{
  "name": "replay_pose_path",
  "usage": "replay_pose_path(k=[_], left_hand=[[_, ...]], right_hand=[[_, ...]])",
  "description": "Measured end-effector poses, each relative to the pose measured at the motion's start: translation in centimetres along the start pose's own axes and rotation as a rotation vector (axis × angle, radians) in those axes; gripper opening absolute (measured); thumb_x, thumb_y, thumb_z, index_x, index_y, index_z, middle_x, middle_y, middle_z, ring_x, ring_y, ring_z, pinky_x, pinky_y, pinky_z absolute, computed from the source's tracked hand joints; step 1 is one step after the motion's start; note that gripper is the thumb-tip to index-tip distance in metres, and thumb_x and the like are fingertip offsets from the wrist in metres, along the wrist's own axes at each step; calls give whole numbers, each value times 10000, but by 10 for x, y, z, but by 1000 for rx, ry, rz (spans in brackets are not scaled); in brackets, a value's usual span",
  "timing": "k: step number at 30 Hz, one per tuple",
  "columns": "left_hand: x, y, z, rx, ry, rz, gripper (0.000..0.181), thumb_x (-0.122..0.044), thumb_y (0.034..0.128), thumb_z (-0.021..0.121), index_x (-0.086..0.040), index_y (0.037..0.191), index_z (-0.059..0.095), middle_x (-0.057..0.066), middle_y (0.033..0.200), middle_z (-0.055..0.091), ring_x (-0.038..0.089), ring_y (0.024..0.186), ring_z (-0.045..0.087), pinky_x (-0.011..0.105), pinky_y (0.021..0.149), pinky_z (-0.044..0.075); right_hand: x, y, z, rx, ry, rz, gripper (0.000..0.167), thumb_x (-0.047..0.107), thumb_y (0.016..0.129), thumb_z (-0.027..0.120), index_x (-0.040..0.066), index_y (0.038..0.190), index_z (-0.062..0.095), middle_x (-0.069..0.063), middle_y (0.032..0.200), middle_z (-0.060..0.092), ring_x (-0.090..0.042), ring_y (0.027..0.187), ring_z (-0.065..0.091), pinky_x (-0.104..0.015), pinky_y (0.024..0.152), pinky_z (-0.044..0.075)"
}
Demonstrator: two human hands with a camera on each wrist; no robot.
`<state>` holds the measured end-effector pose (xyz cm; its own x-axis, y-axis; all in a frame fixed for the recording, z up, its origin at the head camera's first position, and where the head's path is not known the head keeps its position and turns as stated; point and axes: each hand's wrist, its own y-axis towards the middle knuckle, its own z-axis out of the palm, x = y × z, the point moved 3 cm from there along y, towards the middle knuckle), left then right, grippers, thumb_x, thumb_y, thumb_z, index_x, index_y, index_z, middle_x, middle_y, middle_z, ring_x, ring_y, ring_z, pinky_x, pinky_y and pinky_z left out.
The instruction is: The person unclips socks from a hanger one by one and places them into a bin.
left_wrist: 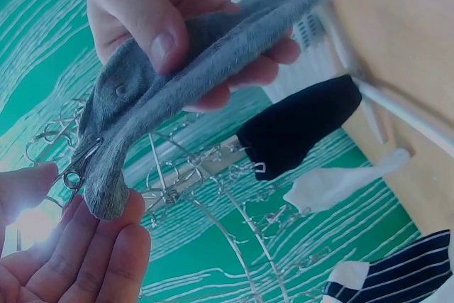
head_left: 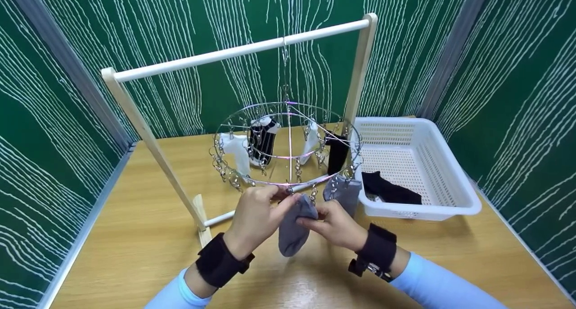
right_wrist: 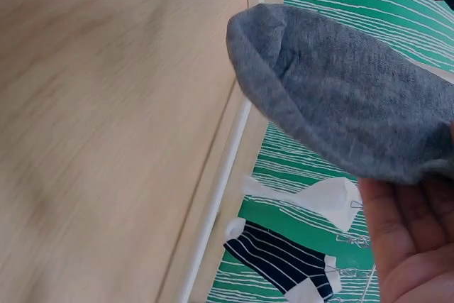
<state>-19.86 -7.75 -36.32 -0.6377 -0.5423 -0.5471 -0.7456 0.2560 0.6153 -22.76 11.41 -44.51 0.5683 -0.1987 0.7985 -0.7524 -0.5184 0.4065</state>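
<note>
Pale-blue cloth sleeves (head_left: pixel 443 282) frame a clipping step, I'd judge: right hand (head_left: pixel 339 226) grips a grey knit sock (head_left: pixel 293 239), left hand (head_left: pixel 256 212) pinches a silver wire clip (left_wrist: pixel 78 167) that should next close firmly.

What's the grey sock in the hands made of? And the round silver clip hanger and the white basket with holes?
Grey knitted sock: probably cotton or a blend; it looks matte, slightly fuzzy and softly folded.
Round silver clip hanger: seems to be metal, since its thin wire shines.
White rectangular basket with holes: likely plastic, with a smooth, moulded-looking rim.
</note>
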Motion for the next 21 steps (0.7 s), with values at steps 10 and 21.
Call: replay_pose_path(k=[10,21], left_hand=[[4,-3,1,-36,-17,-4,121,-146,944,851,-38,912,805,65,847,832,196,776,808,378,720,654],[6,-5,0,-83,2,31,201,-123,921,867,-72,769,746,26,755,796,105,624,684,237,564,485]], right_hand=[[2,-1,2,-24,17,-58,61,-59,957,740,-108,931,766,-156,710,677,35,697,559,-203,613,528],[3,-2,1,10,38,-56,70,-71,955,732,-93,900,771,-209,746,729,30,705,587,-199,653,566]])
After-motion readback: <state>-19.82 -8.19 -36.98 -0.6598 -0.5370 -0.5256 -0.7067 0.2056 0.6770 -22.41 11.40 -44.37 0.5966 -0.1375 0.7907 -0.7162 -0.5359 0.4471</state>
